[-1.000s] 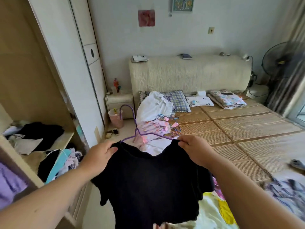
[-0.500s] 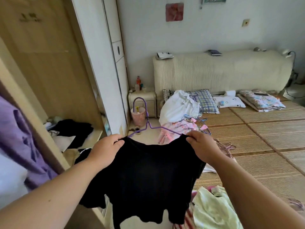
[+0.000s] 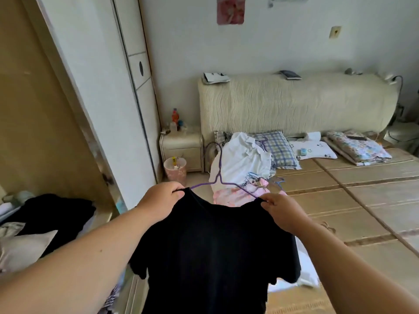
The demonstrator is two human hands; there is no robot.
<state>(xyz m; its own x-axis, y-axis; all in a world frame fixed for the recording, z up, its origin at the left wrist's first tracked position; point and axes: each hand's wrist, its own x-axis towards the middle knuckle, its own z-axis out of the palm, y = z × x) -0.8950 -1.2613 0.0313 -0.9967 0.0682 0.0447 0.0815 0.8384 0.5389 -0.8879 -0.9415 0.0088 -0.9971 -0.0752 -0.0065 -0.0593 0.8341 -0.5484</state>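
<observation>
The black T-shirt (image 3: 213, 250) hangs at lower centre on the purple hanger (image 3: 218, 177), its shoulder line running left to right between the left hand (image 3: 162, 196) and the right hand (image 3: 281, 209), each pinching a shoulder, with the wardrobe (image 3: 34, 109) at frame left nearer the left hand.

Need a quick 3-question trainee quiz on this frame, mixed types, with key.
1. True or false: the left hand and right hand each grip a shoulder of the black T-shirt.
2. The hanger inside the shirt is: A) red B) purple C) white.
3. Fill in: the pink bin stands on the floor in front of the ____.
Key: 1 true; 2 B; 3 nightstand.
</observation>
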